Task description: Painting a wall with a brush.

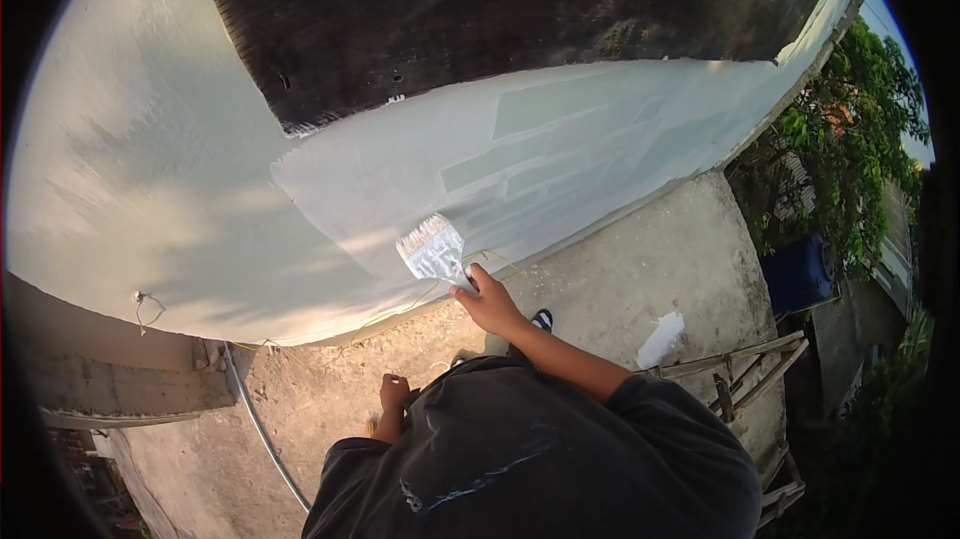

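Note:
My right hand [487,301] is closed around the handle of a wide paintbrush [436,251], whose head is smeared with white paint. The bristles point up and left, close to the pale wall [380,179]; whether they touch it I cannot tell. Fresh white paint covers part of the wall below a dark panel [520,19], with grey-green patches [560,104] showing through. Low beside my body, my left hand [394,391] has its fingers curled in; what they hold, if anything, is hidden.
A thin yellow cord [390,311] runs along the wall's foot. A hose [258,417] crosses the ground at left. On the concrete at right are a white paint patch [660,341] and a wooden frame [760,369]. Beyond stand a blue container [798,276] and trees [850,139].

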A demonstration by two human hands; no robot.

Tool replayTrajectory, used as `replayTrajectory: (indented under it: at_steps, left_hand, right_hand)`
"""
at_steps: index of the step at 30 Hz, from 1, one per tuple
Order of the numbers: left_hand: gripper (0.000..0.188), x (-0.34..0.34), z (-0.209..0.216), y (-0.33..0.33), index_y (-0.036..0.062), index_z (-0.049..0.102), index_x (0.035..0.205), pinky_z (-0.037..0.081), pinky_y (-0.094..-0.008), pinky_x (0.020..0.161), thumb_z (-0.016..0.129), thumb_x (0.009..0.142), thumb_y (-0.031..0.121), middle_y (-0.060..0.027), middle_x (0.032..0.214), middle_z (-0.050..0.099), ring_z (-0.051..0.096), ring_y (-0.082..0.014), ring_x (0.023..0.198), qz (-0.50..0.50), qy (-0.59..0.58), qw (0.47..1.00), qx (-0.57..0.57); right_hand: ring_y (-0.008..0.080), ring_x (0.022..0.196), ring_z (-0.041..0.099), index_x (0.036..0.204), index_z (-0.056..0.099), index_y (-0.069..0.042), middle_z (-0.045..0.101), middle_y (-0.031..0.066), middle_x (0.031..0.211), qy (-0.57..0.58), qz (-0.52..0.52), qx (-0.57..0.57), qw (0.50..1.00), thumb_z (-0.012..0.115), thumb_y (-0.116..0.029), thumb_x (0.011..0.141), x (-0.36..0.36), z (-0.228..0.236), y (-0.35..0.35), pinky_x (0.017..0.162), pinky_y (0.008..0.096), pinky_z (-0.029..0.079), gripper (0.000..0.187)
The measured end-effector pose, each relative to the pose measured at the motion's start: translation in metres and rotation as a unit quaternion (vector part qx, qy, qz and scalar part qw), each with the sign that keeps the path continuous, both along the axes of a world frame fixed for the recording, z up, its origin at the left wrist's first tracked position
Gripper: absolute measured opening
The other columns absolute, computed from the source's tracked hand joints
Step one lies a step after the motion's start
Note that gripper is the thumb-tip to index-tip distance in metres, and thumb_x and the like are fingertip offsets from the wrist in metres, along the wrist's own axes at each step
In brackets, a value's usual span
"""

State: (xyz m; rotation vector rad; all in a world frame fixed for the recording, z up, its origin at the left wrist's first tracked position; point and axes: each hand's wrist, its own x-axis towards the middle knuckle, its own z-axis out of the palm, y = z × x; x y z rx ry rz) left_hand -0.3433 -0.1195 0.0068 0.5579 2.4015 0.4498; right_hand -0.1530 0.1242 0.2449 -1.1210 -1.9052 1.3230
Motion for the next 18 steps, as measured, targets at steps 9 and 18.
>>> replayTrajectory:
  at_steps: [9, 18]
  left_hand:
    - [0.025, -0.006, -0.014, -0.026, 0.0065, 0.057, 0.092, 0.049, -0.0445, 0.076, 0.056, 0.079, 0.028, -0.0226, 0.093, 0.064, 0.061, -0.0393, 0.089, 0.037, 0.017, 0.999, 0.025]
    - [0.027, -0.012, -0.012, -0.047, 0.0059, 0.058, 0.092, 0.049, -0.043, 0.076, 0.058, 0.076, 0.028, -0.0204, 0.093, 0.064, 0.062, -0.0377, 0.089, 0.054, -0.022, 0.998, -0.01]
  right_hand:
    - [0.0369, 0.069, 0.057, 0.091, 0.044, -0.001, 0.057, 0.0186, 0.075, -0.009, 0.063, -0.024, 0.998, 0.062, -0.027, 0.085, -0.031, 0.005, -0.007, 0.062, 0.0399, 0.043, 0.032]
    - [0.0145, 0.063, 0.045, 0.092, 0.047, -0.002, 0.052, 0.0077, 0.07, -0.013, -0.01, 0.005, 1.0, 0.062, -0.022, 0.086, -0.013, 0.017, -0.01, 0.06, 0.0314, 0.039, 0.026]
